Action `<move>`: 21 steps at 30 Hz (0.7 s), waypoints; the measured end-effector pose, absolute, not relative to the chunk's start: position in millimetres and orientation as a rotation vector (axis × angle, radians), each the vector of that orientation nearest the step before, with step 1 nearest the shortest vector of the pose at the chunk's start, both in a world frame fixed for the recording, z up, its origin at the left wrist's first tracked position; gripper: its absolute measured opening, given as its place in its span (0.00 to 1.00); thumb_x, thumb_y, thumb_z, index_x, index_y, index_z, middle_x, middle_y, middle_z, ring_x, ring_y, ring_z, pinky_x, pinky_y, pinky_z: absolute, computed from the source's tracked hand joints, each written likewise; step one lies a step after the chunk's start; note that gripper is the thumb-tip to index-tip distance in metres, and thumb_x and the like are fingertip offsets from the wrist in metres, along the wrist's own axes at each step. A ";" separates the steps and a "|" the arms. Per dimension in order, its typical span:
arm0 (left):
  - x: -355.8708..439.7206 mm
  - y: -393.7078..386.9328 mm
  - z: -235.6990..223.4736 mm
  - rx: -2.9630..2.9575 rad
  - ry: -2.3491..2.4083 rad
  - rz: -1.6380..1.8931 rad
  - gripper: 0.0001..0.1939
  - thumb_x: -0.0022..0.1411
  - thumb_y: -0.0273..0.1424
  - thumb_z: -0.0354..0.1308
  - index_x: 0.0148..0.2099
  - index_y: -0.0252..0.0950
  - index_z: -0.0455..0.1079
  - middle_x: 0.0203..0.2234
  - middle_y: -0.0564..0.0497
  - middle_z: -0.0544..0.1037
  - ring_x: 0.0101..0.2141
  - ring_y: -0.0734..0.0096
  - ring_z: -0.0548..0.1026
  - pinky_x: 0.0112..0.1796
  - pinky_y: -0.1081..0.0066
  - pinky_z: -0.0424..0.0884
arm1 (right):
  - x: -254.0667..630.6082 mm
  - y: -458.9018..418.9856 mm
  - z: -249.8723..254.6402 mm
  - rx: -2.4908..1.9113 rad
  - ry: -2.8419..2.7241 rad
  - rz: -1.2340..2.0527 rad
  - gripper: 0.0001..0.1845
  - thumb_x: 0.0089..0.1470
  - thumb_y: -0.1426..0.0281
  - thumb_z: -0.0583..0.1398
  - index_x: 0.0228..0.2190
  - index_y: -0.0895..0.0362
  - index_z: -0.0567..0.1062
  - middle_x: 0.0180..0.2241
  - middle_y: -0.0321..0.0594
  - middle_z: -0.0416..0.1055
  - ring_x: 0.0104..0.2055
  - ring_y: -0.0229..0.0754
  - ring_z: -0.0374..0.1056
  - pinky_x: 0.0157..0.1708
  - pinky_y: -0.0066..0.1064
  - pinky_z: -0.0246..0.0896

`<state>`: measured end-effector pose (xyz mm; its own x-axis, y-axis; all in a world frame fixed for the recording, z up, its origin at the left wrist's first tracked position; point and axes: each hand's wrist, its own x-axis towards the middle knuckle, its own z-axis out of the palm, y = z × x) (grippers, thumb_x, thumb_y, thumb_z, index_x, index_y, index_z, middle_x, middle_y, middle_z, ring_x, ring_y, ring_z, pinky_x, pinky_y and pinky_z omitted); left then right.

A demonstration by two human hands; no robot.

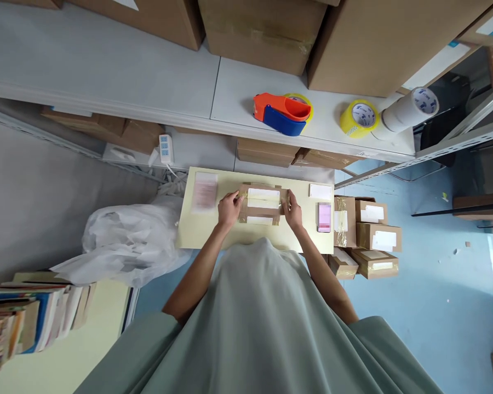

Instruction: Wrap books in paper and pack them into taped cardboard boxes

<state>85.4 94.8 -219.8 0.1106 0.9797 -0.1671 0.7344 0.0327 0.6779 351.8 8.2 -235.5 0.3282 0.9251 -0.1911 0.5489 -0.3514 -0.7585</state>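
Note:
A small cardboard box [263, 212] with white labels and clear tape lies on the pale yellow table [197, 235], between my two hands. My left hand [229, 210] grips its left end, fingers on the top edge. At the opposite end my right hand [292, 211] is closed on the box's right side. A sheet of paper with print [204, 192] rests to the left of the box. Over on the right are a white label slip [320, 191] and a phone with a pink screen [324, 218].
On the shelf [148, 82] ahead sit an orange and blue tape dispenser [282, 113], a yellow tape roll [358, 118], white rolls [411, 109] and large cartons [263, 33]. Taped parcels [377, 237] are stacked right of the table; plastic bags [125, 235] and books [45, 312] stand left.

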 end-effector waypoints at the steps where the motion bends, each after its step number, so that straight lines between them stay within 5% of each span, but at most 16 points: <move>1: 87.2 95.5 -221.2 1.749 1.676 0.482 0.17 0.75 0.32 0.62 0.61 0.34 0.81 0.55 0.37 0.86 0.49 0.57 0.85 0.53 0.64 0.78 | 351.2 8.5 -238.0 -2.030 -1.295 0.838 0.38 0.73 0.53 0.51 0.74 0.61 0.62 0.53 0.55 0.84 0.38 0.50 0.78 0.44 0.39 0.74; 7: 83.3 88.1 -224.6 1.746 1.673 0.380 0.17 0.76 0.33 0.60 0.61 0.34 0.81 0.54 0.37 0.86 0.46 0.59 0.86 0.52 0.65 0.78 | 348.9 -6.5 -248.2 -2.061 -1.335 0.820 0.36 0.74 0.53 0.50 0.74 0.58 0.63 0.51 0.54 0.84 0.39 0.49 0.79 0.43 0.39 0.75; 11: 78.9 72.0 -221.0 1.855 1.660 0.239 0.19 0.76 0.35 0.60 0.62 0.33 0.80 0.54 0.36 0.85 0.49 0.54 0.85 0.54 0.63 0.78 | 344.9 -23.1 -250.3 -2.067 -1.403 0.811 0.35 0.74 0.54 0.50 0.73 0.58 0.62 0.58 0.57 0.81 0.43 0.53 0.81 0.44 0.41 0.76; 17: 92.8 51.9 -212.0 1.960 1.735 0.062 0.29 0.79 0.42 0.55 0.69 0.25 0.73 0.56 0.28 0.82 0.53 0.43 0.84 0.52 0.59 0.77 | 327.5 -25.9 -252.2 -2.233 -1.424 0.744 0.36 0.75 0.54 0.49 0.72 0.62 0.59 0.48 0.56 0.84 0.37 0.56 0.81 0.39 0.42 0.75; 21: 98.1 54.3 -203.5 1.954 1.776 -0.038 0.28 0.79 0.43 0.52 0.69 0.27 0.73 0.56 0.30 0.83 0.51 0.43 0.85 0.48 0.60 0.77 | 325.1 -21.1 -250.1 -2.256 -1.443 0.750 0.35 0.74 0.54 0.51 0.72 0.61 0.58 0.51 0.57 0.83 0.38 0.58 0.82 0.40 0.43 0.75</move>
<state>98.1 54.3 -203.5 0.1503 0.9273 -0.3429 0.9412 -0.0280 0.3368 325.1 -21.1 -250.1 0.3379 0.9100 -0.2403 0.7197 -0.4144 -0.5571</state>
